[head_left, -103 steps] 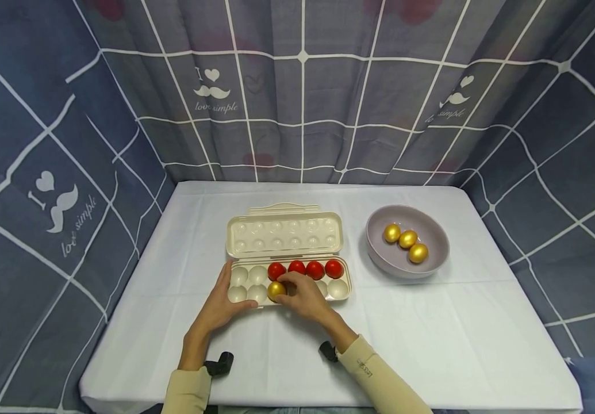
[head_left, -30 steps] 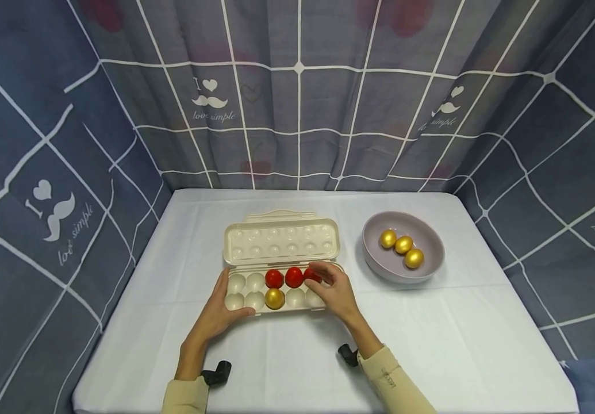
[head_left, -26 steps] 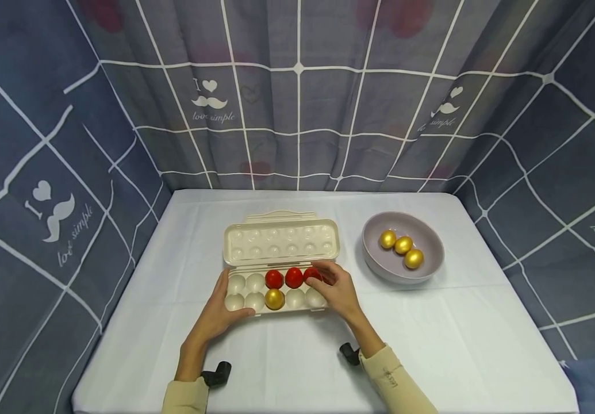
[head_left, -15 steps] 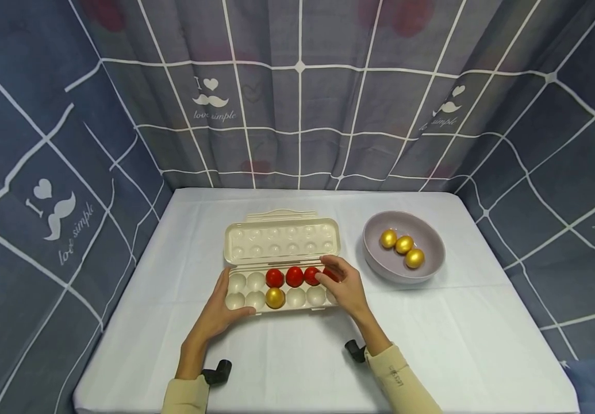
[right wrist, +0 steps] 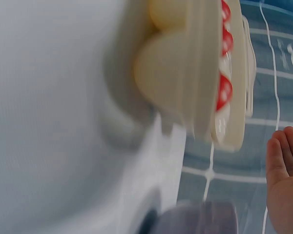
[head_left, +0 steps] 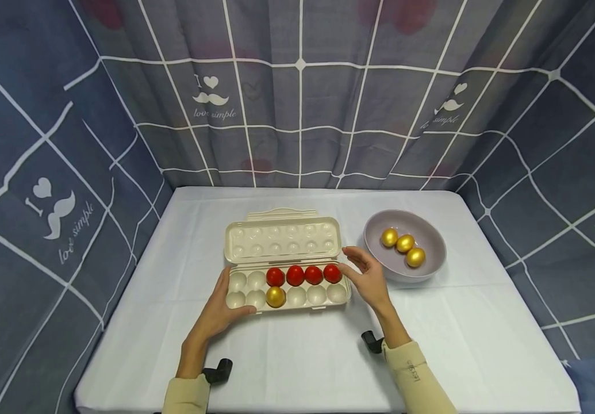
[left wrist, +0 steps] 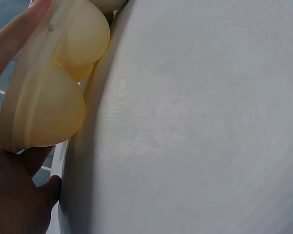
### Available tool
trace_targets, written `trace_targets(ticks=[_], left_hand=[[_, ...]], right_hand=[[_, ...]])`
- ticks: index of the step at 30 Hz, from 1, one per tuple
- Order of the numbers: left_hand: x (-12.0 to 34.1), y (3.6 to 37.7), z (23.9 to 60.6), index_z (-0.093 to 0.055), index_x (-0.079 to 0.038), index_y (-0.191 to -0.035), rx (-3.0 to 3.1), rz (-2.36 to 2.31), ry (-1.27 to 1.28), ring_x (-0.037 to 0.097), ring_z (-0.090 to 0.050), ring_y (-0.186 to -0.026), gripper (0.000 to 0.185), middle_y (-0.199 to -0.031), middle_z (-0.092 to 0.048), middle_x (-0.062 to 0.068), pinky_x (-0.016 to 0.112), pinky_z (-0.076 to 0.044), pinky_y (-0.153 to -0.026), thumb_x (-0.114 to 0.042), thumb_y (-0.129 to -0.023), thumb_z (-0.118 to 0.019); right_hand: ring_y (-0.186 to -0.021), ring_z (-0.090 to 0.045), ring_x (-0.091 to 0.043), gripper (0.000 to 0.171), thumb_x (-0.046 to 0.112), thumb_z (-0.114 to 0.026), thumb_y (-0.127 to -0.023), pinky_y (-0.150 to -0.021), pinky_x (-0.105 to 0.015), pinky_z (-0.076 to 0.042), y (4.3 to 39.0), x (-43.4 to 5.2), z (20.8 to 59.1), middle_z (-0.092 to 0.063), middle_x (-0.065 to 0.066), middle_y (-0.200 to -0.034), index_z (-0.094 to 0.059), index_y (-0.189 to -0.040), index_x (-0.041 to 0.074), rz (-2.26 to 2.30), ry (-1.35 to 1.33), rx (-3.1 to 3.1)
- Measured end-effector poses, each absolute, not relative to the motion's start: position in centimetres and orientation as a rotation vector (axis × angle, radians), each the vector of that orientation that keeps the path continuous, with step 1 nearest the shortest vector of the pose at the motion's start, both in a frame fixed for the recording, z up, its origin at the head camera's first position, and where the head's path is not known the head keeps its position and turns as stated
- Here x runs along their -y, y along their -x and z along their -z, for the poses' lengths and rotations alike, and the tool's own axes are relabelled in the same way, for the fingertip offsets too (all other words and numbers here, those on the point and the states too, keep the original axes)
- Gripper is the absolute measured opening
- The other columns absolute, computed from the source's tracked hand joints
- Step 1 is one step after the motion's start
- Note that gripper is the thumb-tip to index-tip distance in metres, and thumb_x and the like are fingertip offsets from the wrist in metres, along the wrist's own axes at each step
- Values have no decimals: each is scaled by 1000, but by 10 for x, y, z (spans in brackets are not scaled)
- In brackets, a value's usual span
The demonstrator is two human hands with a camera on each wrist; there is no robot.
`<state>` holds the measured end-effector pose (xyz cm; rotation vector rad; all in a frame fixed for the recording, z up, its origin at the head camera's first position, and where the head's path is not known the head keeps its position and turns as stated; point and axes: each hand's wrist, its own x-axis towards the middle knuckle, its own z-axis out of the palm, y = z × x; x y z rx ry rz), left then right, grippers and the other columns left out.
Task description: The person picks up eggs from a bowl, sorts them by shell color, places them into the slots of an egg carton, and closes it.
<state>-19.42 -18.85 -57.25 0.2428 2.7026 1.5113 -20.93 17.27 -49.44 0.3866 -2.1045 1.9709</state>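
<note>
A cream plastic egg carton (head_left: 316, 296) lies with its lid (head_left: 283, 238) folded back. Several red eggs (head_left: 295, 275) fill the right part of its back row; one gold egg (head_left: 275, 296) sits in the front row, third cup from the left. My left hand (head_left: 221, 309) grips the carton's left end, thumb along the front edge; in the left wrist view the thumb (left wrist: 12, 36) lies over the rim. Just off the right end is my right hand (head_left: 368, 280), fingers extended and holding nothing. The right wrist view shows its fingers (right wrist: 278, 158) apart from the carton.
A mauve bowl (head_left: 432, 238) with three gold eggs (head_left: 405, 243) in it stands right of the carton, close behind my right hand. A white cloth (head_left: 483, 345) covers the table, and checked curtains (head_left: 276, 144) surround its back and sides.
My right hand has left the gold egg in the front row, passed rightward over the red eggs and come off the carton's right end. The left hand keeps its hold.
</note>
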Motion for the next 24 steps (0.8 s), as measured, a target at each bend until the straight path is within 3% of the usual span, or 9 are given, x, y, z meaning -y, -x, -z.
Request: trace_targets(ticks=[11,20,24], left_hand=[[187,197,573,0,-9,-159,-2693,-1513,-242,35,-10,-148,131,-164,-4,14,60,-16,-113,-41,-70,-90],[187,196,574,0,-8,-159,-2694,-1493,-233,37,-8,-148,130,-164,-3,16,60,-16,-113,-42,-70,-89],[189,194,574,1,-8,-159,-2688,-1493,-225,37,-7,-148,132,-164,-2,15,60,-16,-113,-43,-70,-89]], right_hand=[[-119,-51,-48,43,-13,-70,-84,-104,-52,-38,211,-212,492,-54,-39,-125,-53,-124,-22,-1912,-266,2095],[-114,-58,-21,45,-15,-68,-84,-105,-51,-37,212,-229,494,-52,-41,-125,-52,-125,-22,-1881,-201,2064],[-120,-55,-33,46,-15,-67,-85,-107,-52,-34,215,-236,494,-51,-38,-127,-50,-127,-22,-1890,-174,2082]])
